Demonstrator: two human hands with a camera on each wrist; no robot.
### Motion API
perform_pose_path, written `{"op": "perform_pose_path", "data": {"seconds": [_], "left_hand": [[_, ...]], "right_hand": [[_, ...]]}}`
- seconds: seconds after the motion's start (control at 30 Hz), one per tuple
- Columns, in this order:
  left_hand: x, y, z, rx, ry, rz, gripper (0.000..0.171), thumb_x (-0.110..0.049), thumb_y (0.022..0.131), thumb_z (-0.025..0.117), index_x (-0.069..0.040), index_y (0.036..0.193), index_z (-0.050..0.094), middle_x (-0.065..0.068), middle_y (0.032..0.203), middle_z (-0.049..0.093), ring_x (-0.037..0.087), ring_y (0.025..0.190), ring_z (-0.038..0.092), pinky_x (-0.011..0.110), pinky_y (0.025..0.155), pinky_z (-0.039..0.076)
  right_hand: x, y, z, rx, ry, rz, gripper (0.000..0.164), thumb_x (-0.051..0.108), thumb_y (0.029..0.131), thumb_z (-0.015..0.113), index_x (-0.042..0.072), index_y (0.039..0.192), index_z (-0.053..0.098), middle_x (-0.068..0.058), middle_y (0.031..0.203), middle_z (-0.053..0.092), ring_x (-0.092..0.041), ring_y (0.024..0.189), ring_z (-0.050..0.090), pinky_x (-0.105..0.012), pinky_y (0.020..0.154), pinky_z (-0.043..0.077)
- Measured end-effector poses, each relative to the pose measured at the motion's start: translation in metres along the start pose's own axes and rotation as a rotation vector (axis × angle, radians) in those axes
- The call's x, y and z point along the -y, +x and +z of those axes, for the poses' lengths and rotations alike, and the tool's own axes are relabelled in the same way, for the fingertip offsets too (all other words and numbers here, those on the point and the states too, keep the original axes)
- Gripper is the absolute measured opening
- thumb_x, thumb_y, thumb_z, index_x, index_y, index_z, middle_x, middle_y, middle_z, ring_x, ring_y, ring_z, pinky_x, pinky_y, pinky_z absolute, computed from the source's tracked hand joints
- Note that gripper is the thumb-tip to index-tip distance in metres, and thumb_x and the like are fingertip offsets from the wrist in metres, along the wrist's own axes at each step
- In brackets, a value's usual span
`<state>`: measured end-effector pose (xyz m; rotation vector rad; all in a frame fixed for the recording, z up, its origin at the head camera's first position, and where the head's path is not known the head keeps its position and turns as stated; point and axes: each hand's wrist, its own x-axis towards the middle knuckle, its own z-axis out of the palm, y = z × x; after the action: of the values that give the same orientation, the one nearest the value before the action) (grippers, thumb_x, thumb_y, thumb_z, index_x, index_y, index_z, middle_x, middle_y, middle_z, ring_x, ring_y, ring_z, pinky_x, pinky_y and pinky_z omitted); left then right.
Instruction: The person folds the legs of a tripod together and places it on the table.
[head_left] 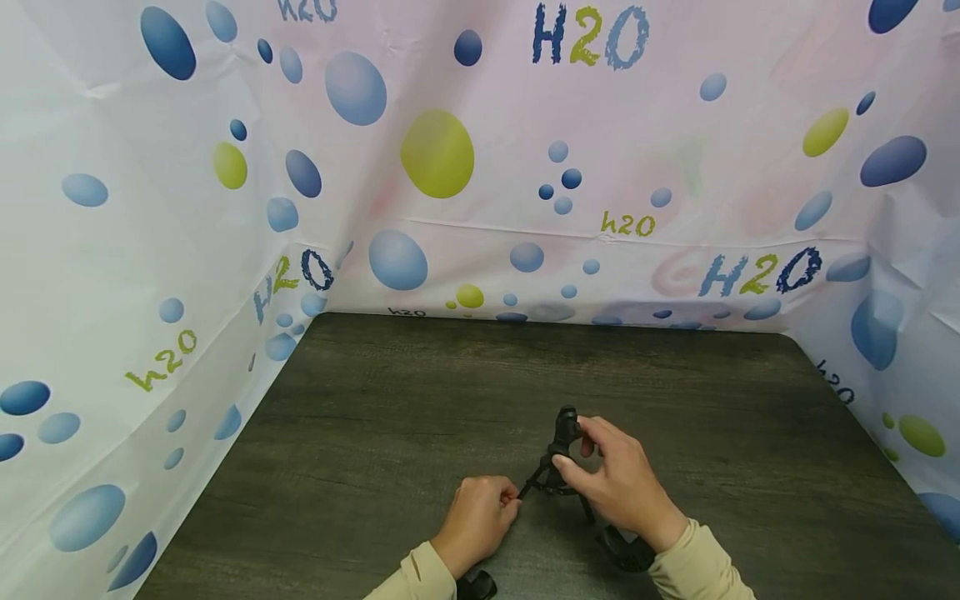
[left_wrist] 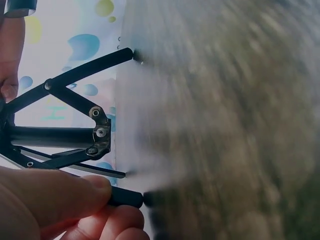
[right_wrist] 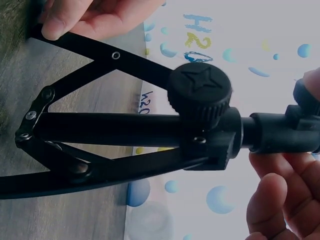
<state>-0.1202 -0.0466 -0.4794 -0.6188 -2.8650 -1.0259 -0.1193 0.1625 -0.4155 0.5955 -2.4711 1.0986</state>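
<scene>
A small black tripod [head_left: 567, 427] stands on the dark table with its legs spread. My left hand [head_left: 480, 515] pinches one leg near its foot; in the left wrist view the thumb and curled fingers [left_wrist: 95, 189] close on that leg. Around the upper part, my right hand [head_left: 628, 482] holds the tripod between thumb and fingers. The right wrist view shows the centre column [right_wrist: 110, 128], the hinged braces and a ribbed knob [right_wrist: 200, 90] with a star mark. There the right fingers [right_wrist: 272, 200] are below the upper tube, and the thumb is partly cut off at the edge.
The dark wood-grain table [head_left: 390, 392] extends to a white sheet [head_left: 510, 208] with blue and green bubbles and H2O lettering, which rises at the back and both sides. A black wrist camera [head_left: 626, 550] is below the right hand, another [head_left: 477, 586] below the left.
</scene>
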Motion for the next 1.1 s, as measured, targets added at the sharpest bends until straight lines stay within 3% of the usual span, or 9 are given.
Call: {"op": "perform_pose_path", "data": {"seconds": [0.77, 1.1], "left_hand": [[0.0015, 0.001, 0.0059, -0.059, -0.075, -0.003, 0.009, -0.005, 0.085, 0.079, -0.01, 0.08, 0.074, -0.007, 0.07, 0.065, 0.0, 0.06, 0.056, 0.021, 0.054, 0.047], [0.0025, 0.0016, 0.0065, -0.04, -0.117, -0.02, 0.009, -0.005, 0.085, 0.079, -0.01, 0.082, 0.073, -0.006, 0.073, 0.067, 0.001, 0.063, 0.059, 0.021, 0.056, 0.049]], "right_hand": [[0.0009, -0.0002, 0.0018, -0.011, 0.013, -0.007, 0.027, 0.011, 0.086, 0.078, 0.003, 0.109, 0.066, 0.012, 0.081, 0.045, -0.002, 0.065, 0.037, -0.025, 0.057, 0.034], [0.0013, -0.0011, 0.0044, -0.017, 0.036, -0.017, 0.03, 0.01, 0.086, 0.078, 0.001, 0.112, 0.067, 0.008, 0.08, 0.048, -0.002, 0.066, 0.04, -0.025, 0.057, 0.036]]}}
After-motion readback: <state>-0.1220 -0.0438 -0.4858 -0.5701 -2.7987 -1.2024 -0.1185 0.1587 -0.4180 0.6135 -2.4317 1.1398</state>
